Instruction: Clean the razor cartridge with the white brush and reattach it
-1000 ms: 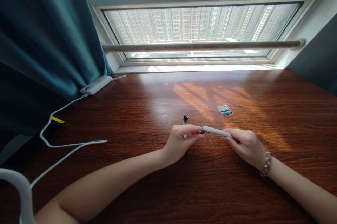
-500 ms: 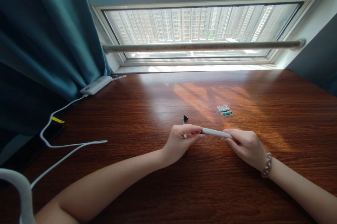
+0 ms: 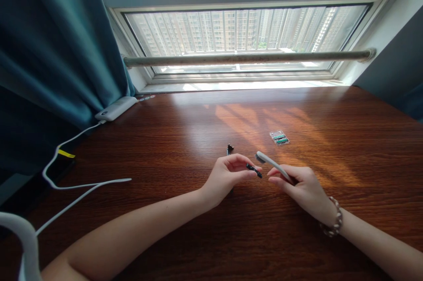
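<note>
My left hand [image 3: 224, 179] pinches a small black razor head [image 3: 254, 170] between thumb and fingertips, its long side tilted down to the right. In my right hand [image 3: 297, 184] is a toothbrush [image 3: 275, 165] with a pale handle and dark bristles. The brush end points up and left, just above the razor head and apart from it. Behind my left hand lies a dark razor handle [image 3: 228, 149], mostly covered by the hand. A clear plastic case [image 3: 279, 138] with green and black strips rests farther back on the table.
The brown wooden table [image 3: 172, 140] reaches the window sill. A white power bank [image 3: 116, 108] lies at the back left by the blue curtain [image 3: 66, 43]. Its white cable [image 3: 95, 183] loops over the table's left side. A white curved tube [image 3: 28, 237] stands at the lower left.
The toothbrush has come away from the razor head and tilted, so its bristles show. My left hand has turned the razor head, which is now more visible. The view has shifted slightly.
</note>
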